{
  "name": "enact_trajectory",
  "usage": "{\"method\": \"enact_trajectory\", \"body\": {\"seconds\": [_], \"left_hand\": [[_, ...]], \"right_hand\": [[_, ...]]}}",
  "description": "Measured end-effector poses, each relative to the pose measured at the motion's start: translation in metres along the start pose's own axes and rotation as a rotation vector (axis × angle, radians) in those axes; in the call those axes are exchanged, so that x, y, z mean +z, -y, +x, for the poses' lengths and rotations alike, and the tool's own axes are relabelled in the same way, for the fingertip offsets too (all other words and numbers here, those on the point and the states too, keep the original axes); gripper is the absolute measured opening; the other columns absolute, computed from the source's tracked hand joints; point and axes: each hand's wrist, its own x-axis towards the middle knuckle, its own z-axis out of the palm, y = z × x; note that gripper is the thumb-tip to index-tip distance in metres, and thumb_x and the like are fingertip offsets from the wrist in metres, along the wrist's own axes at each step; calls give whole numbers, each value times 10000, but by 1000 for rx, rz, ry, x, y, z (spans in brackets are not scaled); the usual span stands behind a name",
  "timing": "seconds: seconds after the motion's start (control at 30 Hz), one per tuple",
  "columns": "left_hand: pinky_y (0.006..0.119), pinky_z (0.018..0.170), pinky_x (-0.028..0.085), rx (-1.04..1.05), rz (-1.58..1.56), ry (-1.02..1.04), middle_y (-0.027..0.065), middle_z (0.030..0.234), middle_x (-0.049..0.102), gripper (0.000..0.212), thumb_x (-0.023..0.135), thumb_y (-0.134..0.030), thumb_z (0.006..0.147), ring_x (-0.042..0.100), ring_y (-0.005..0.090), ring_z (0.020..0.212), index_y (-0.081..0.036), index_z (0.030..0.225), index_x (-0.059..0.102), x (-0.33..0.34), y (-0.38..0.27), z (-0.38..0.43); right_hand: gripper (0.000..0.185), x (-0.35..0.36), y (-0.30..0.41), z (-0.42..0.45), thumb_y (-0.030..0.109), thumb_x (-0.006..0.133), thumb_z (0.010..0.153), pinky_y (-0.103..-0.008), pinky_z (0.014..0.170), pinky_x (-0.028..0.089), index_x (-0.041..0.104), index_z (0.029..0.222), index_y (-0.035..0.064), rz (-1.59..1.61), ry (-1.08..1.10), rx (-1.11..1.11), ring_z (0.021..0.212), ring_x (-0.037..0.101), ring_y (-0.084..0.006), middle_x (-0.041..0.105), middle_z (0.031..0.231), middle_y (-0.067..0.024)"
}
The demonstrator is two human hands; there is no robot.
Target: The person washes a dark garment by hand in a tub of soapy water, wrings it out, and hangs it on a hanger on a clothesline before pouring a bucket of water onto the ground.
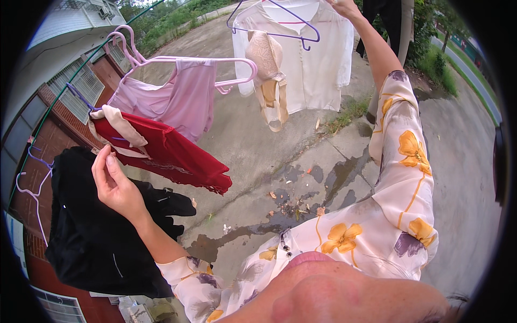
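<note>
My left hand (119,189) is raised with its fingers half curled and nothing visible between them. It is close beside a red garment (173,151) with cream bands (125,127), which hangs from a purple hanger (78,97). Behind that, a pink garment (173,95) drapes from a pink hanger (202,60). My right hand (344,7) reaches up to the shoulder of a sheer white buttoned shirt (311,72); the top edge cuts off its fingers, so its grip is hidden. A beige lace bra (266,56) hangs over a purple hanger (313,39) before the shirt.
A green line (56,99) runs along the left. Black clothing (101,242) hangs below my left hand, beside a white hanger (38,198). Black trousers (381,20) hang near a post (405,32). Wet patches (250,230) and leaf litter mark the concrete ground (242,169).
</note>
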Motion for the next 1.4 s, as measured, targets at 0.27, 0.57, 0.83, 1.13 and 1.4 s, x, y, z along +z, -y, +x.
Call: {"method": "enact_trajectory", "body": {"seconds": [0.27, 0.57, 0.83, 1.13, 1.4], "left_hand": [[272, 897, 506, -36, 38, 23, 73, 1112, 671, 196, 548, -60, 1026, 633, 139, 981, 44, 1146, 662, 30, -13, 4], [278, 898, 500, -31, 50, -26, 71, 1089, 689, 193, 549, -43, 1019, 638, 142, 959, 35, 1143, 674, 56, -11, 10], [273, 894, 520, -64, 15, -95, 81, 1058, 694, 196, 539, -60, 1030, 646, 145, 952, 44, 1119, 679, 51, 7, 7], [259, 830, 507, -80, 12, -155, 62, 1042, 682, 182, 553, -64, 1021, 632, 126, 889, 34, 1116, 673, 46, 6, 6], [245, 811, 506, -107, 34, -210, 41, 1089, 608, 190, 588, -71, 1004, 610, 97, 895, 30, 1144, 668, 39, 8, 19]], "right_hand": [[574, 66, -39, 20, 552, 508, 986, -469, 969, 497, 690, 1225, 62, 93, -128, -10, 1099, 648, -401, 696, 1137, -227], [565, 65, -80, 43, 577, 499, 964, -518, 878, 516, 758, 1016, 78, -49, -279, 135, 1000, 680, -407, 723, 1016, -207], [559, 38, -69, 41, 584, 460, 969, -513, 851, 527, 764, 1017, 117, -204, -285, 244, 990, 697, -372, 735, 1000, -167], [392, 22, -72, 47, 445, 548, 951, -469, 903, 521, 715, 1165, 163, -220, -224, 303, 1062, 669, -334, 705, 1128, -152], [330, -63, 44, 26, 163, 637, 905, -398, 779, 561, 679, 1171, -27, 270, -475, -249, 903, 700, -290, 722, 998, -186]]}}
